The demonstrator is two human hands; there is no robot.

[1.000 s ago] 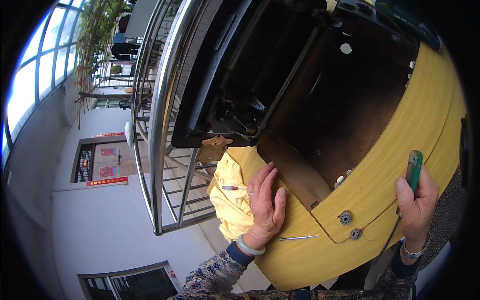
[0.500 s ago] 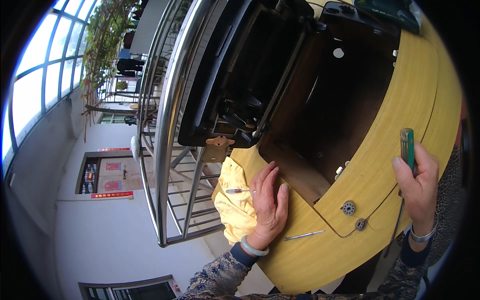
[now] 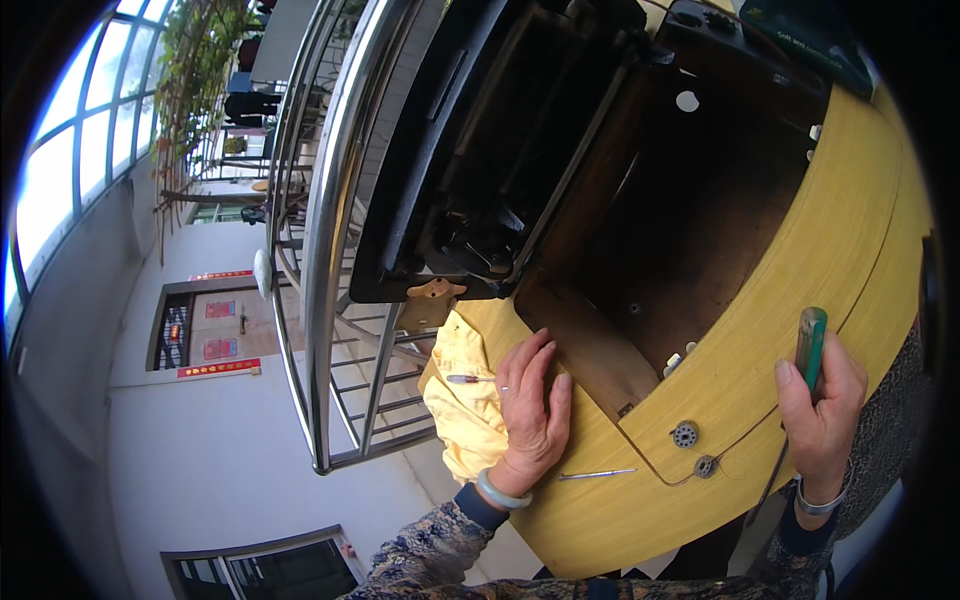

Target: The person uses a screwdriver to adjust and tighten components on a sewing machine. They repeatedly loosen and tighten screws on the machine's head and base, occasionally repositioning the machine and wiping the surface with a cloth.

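Observation:
In my right hand (image 3: pixel 828 410), closed around its handle, is a green-handled screwdriver (image 3: pixel 813 340) held above the right side of the yellow wooden tabletop (image 3: pixel 740 365). My left hand (image 3: pixel 535 415) lies with fingers stretched out, partly on a yellow cloth (image 3: pixel 462 425), at the corner of the table opening. A small screwdriver with a clear handle (image 3: pixel 464 379) pokes out from beneath that hand; its far end is hidden. Between my hands lie two round metal bobbins (image 3: pixel 684 434) and a thin metal rod (image 3: pixel 598 473).
A black sewing machine head (image 3: pixel 440 190) is tipped back, underside showing, beside the deep dark opening (image 3: pixel 690 200) in the table. Beyond it runs a shiny metal railing (image 3: pixel 330 225). A dark green package (image 3: pixel 805 40) sits at the table's far right.
My right hand has shifted slightly left and down in the picture with the green screwdriver. The left hand keeps its place on the cloth. The view itself has moved a little.

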